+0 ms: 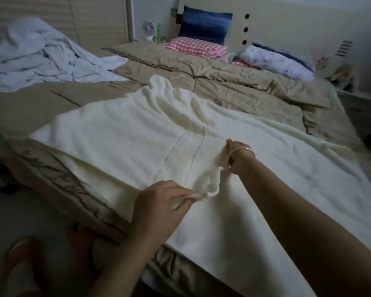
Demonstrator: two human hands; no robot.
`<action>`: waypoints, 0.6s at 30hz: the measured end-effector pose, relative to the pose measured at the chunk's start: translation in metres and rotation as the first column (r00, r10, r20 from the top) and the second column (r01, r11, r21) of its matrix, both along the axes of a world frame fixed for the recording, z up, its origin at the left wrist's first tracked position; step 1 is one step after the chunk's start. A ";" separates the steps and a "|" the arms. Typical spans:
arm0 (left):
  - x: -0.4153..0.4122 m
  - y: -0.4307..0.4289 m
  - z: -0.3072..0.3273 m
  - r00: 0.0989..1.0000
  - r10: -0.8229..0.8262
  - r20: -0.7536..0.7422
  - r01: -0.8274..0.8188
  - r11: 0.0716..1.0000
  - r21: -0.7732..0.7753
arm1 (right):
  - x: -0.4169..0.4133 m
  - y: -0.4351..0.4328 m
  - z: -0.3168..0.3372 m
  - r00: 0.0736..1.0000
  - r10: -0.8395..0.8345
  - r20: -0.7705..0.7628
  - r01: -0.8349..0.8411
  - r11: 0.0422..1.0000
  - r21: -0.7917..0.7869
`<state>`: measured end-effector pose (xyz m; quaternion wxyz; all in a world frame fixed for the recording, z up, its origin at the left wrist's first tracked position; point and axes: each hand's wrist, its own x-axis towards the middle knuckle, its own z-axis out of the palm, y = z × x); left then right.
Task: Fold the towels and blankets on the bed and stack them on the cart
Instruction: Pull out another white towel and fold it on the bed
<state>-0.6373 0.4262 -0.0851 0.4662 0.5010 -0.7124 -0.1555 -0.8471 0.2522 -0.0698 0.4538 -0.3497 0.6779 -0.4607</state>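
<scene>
Head view, light: dim room, colours muted, edges soft.
Bed point(255, 88): wide, covered by a tan quilted comforter with a slight sheen, stitched in panels, creased and puckered along the seams; its near edge hangs in gathered folds.
Cream blanket point(120, 142): fluffy, fleece-like pile, spread over the near half of the bed on top of the comforter; mostly flat, with a bunched ridge running up to a rumpled peak at the far end; one layer is folded over another, leaving a stepped edge at the left and a curled corner near the middle.
Left hand point(159, 202): closed in a pinch on the curled corner of the cream blanket, fabric caught between thumb and fingers, knuckles up.
Right hand point(234, 148): reaches further out, fingers bent down and gripping a fold of the same blanket; mostly hidden behind the wrist, which carries a thin pale bangle point(230, 159).
Hands, relation: apart, the right beyond and to the right of the left, both clamped on the cream blanket.
White heap point(41, 58): thin, smooth, crumpled cloth piled on the far left of the bed, many sharp wrinkles; cannot tell how many pieces.
Pillows: a pink-and-white checked one point(196, 48) lies flat at the headboard; a dark blue one point(205, 24) stands upright behind it; a pale floral roll point(274, 62) lies to the right.
Floor: feet point(30, 264) in sandals at lower left, blurred.
</scene>
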 end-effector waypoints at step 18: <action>-0.244 0.126 -0.011 0.817 -0.469 0.335 0.520 0.851 -0.077 | -0.262 0.201 0.016 0.924 -0.140 -0.355 0.162 0.986 0.031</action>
